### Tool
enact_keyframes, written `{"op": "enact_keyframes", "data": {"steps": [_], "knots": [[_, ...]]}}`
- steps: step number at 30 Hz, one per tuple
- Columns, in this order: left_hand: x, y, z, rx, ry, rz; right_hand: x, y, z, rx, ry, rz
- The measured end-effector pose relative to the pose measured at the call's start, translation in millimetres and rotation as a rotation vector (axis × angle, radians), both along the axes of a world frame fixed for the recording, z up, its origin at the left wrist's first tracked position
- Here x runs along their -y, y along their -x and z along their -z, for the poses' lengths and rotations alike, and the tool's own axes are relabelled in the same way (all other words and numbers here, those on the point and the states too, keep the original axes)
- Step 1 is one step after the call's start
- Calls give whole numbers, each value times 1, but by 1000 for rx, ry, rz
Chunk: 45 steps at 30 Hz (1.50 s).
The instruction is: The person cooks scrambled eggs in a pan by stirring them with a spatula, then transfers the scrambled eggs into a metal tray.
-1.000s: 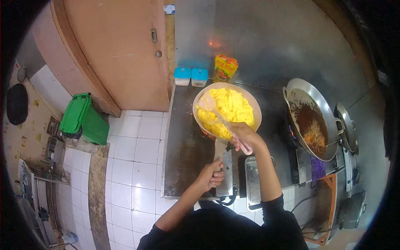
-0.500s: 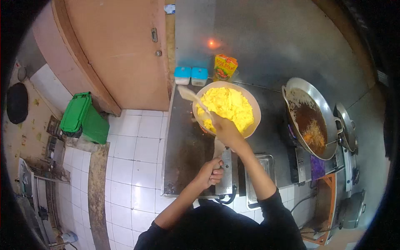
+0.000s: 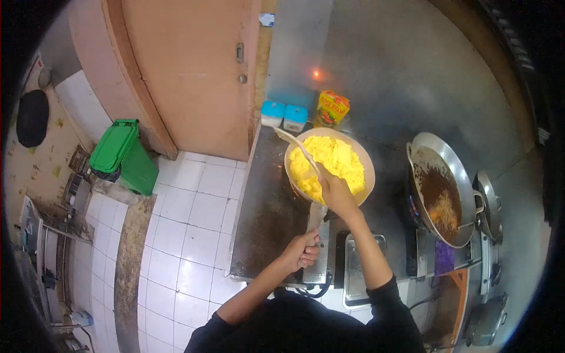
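My left hand (image 3: 302,250) is wrapped round the pale handle (image 3: 316,217) of a frying pan (image 3: 371,179). A heap of yellow scrambled eggs (image 3: 338,157) fills much of the pan. Over the pan's near side, my right hand (image 3: 336,191) grips a light-coloured spatula (image 3: 303,153). Its shaft crosses the left part of the eggs, and its blade points up past the pan's upper left rim, above the eggs. The fingers of my right hand are partly hidden from above.
A wok (image 3: 438,141) with brown contents stands at the right, a lid (image 3: 491,206) beyond it. Behind the pan are two blue-lidded containers (image 3: 284,115) and a yellow pouch (image 3: 331,109). A metal tray (image 3: 362,276) lies right of the handle; a green bin (image 3: 126,156) stands left.
The view has shifted, so the scene sits farther right. The spatula's blade has turned more edge-on and come slightly nearer the pan's rim. Both hands keep their holds.
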<state>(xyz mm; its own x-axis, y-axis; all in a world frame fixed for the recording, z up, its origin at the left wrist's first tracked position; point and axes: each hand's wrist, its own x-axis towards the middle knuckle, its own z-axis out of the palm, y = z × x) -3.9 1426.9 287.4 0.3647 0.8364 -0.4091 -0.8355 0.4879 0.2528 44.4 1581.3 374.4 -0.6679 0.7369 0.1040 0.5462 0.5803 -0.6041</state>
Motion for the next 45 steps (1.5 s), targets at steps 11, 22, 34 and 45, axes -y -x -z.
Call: {"op": "enact_keyframes", "data": {"steps": [11,22,34,45], "knots": [[1,-1,-4,-15,8,-31,-6,-6,-1,-6,266,53],[1,-21,-16,36,61,-91,-23,-61,-71,31,273,153],[-5,-48,-12,-23,68,-148,-76,-89,-4,643,-449,390],[1,-23,-29,-116,40,-95,-169,-37,-25,575,-471,-303]]}}
